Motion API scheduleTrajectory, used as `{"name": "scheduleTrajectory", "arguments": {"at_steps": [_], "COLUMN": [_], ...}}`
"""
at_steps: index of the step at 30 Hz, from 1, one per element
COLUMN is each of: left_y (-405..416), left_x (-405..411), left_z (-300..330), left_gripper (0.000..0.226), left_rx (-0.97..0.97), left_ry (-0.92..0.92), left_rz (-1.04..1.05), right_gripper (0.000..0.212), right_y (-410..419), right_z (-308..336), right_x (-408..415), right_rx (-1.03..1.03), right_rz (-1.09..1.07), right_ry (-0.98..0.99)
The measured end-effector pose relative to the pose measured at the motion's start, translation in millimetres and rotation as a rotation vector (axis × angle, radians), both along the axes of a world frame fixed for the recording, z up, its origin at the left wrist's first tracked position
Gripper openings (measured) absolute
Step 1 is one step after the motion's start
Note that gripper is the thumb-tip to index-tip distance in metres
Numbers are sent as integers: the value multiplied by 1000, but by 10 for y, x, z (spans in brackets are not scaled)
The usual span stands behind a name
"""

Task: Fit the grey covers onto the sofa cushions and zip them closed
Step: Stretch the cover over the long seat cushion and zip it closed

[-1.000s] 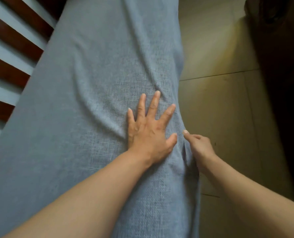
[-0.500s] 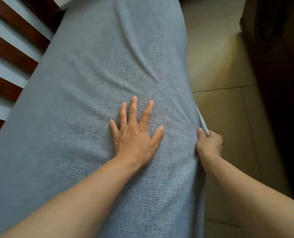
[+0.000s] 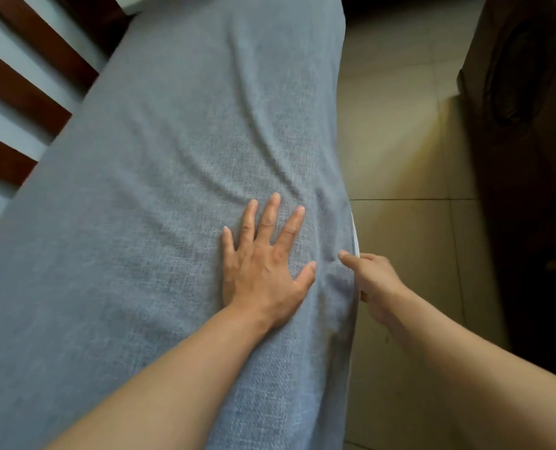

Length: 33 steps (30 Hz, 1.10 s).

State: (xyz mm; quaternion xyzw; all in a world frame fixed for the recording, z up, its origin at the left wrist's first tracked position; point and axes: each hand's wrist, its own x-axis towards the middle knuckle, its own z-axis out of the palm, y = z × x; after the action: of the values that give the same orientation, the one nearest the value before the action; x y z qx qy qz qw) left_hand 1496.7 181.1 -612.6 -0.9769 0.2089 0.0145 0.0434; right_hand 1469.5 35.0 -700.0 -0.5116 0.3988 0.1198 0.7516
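Two hands: left hand (image 3: 263, 271) splayed flat on grey cover (image 3: 179, 164); right hand (image 3: 372, 280) pinching cover's edge beside bare floor (image 3: 406, 164).

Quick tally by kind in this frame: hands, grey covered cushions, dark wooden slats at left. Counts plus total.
Hands: 2, left hand flat on the cover, right hand at its edge
Grey covered cushion: 1
Dark wooden slats: at least 5 visible
Total: 8

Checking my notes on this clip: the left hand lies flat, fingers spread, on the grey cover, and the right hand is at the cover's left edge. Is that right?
Not quite. In the head view the right hand is at the right edge of the grey cover, beside the floor. The left hand does lie flat with fingers spread.
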Motion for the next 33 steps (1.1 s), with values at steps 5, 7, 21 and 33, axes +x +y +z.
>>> {"name": "scheduleTrajectory", "arguments": {"at_steps": [5, 7, 21, 33], "left_y": [-198, -254, -740, -1492], "left_x": [285, 412, 1762, 3072], "left_z": [-21, -11, 56, 8], "left_gripper": [78, 79, 80, 60], "left_rx": [-49, -55, -117, -150], "left_ry": [11, 29, 79, -12], "left_rz": [-30, -55, -269, -354], "right_gripper": [26, 29, 45, 29], "right_y": [-122, -194, -718, -1399], "right_z": [30, 65, 203, -285], "right_x": [185, 293, 1733, 2669], "right_rx": [124, 163, 144, -511], "right_rz": [-25, -43, -213, -281], "right_ry": [26, 44, 95, 209]}}
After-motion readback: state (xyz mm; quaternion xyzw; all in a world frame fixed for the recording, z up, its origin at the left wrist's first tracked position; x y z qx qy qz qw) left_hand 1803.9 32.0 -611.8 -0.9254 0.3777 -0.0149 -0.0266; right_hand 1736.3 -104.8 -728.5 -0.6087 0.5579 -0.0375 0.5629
